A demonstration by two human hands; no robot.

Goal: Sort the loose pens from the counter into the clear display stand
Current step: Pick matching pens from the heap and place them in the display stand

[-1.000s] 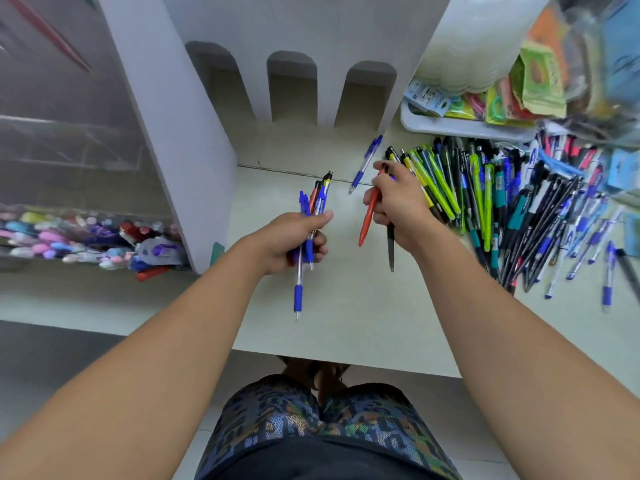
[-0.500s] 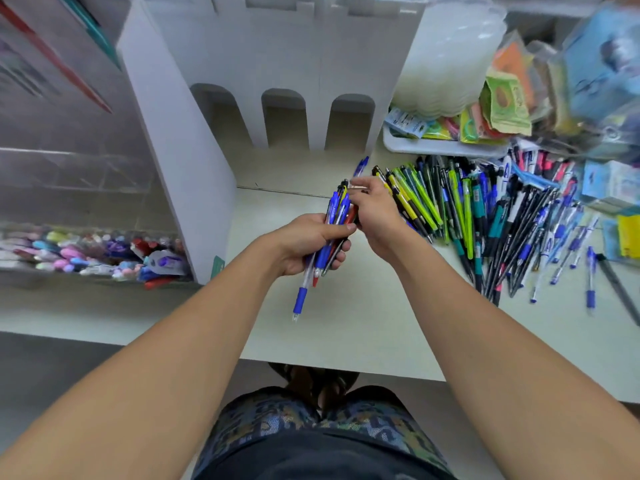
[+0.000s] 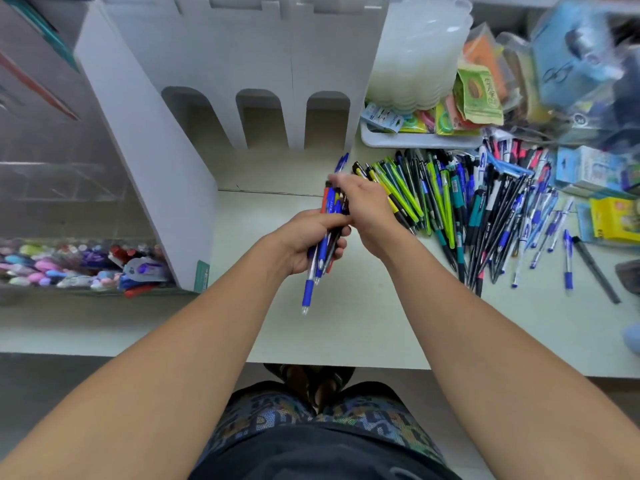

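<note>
My left hand point(image 3: 306, 237) grips a bundle of pens point(image 3: 325, 233), mostly blue with a red and a black one, held over the pale counter point(image 3: 346, 327); one blue pen hangs lower than the others. My right hand point(image 3: 363, 206) rests against the upper part of that bundle, its fingers blurred around the pen tops. A large heap of loose pens point(image 3: 467, 209), green, black, teal and blue, lies on the counter just right of my hands. A clear display stand point(image 3: 62, 188) is at the far left, with coloured items in its lower tray.
A white cardboard stand with three arched slots point(image 3: 242, 98) is straight ahead. A white tray of packets point(image 3: 415, 140) and a stack of translucent lids sit at the back right. Small boxes point(image 3: 613, 220) lie at the right edge.
My right hand brought the red and black pens from the heap to the left hand's bundle. The bundle grew thicker. The view tilted upward a little.
</note>
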